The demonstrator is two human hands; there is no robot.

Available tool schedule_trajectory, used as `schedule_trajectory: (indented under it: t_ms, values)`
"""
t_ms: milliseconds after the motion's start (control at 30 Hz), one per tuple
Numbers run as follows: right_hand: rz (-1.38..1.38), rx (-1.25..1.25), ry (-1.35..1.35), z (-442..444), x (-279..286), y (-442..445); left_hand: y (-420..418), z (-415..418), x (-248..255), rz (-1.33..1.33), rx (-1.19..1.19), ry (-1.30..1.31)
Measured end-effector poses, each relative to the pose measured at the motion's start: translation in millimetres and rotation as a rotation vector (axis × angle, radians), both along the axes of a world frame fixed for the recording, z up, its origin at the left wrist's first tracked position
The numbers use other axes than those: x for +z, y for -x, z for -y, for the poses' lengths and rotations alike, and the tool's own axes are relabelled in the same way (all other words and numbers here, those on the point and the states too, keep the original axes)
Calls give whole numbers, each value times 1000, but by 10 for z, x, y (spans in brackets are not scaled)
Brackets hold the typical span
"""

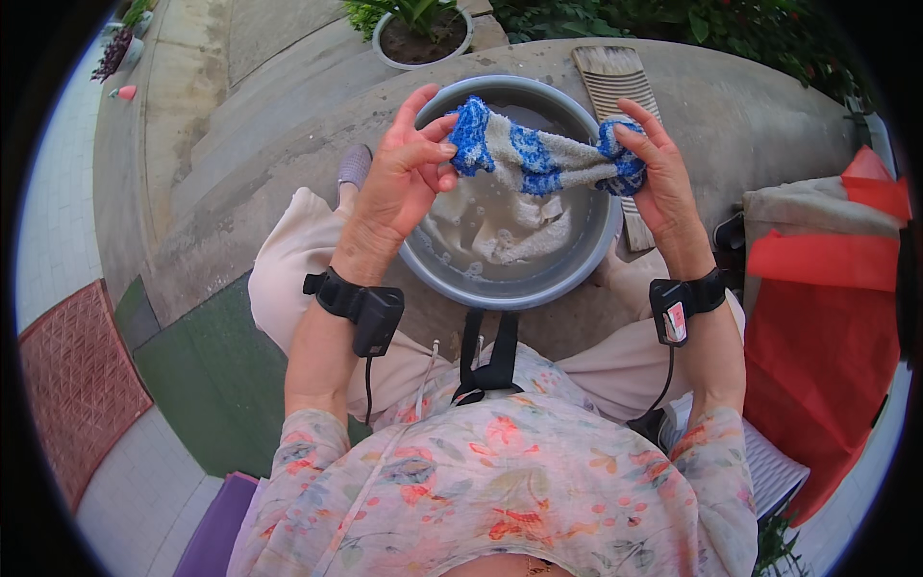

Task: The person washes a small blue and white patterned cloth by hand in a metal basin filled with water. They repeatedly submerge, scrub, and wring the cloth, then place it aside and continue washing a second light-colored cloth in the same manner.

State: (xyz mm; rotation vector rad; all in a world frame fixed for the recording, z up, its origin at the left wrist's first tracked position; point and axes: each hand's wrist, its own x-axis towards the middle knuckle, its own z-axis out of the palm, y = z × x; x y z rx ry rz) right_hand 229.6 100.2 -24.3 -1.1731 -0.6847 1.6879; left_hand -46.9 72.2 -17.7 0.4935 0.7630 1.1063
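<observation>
A fuzzy sock (537, 155) with blue and white stripes is stretched sideways between my hands, above a round grey basin (505, 294). My left hand (411, 155) pinches the sock's left end between thumb and fingers. At its other end, my right hand (652, 162) grips a bunched blue part, thumb on top. Cloudy, slightly foamy water (469, 238) fills the lower part of the basin. A whitish fuzzy cloth (533, 241) lies partly under that water; its full shape is hidden.
A ridged wooden washboard (613, 76) lies right of the basin, partly behind my right hand. A potted plant (424, 40) stands beyond the basin. Red fabric (815, 360) hangs over something at right. Black wrist devices (378, 317) with cables are strapped to both forearms.
</observation>
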Motion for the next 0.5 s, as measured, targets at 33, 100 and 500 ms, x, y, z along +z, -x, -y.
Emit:
schedule_trajectory:
  t_ms: [33,100,500]
  values:
    - [14,91,-17,32,38,99,-16,2,5,29,-37,-12]
    - [181,255,-112,109,84,268,-91,9,40,64,-104,-42]
    - [-144,408,190,236,110,420,-86,-80,-60,-185,96,42]
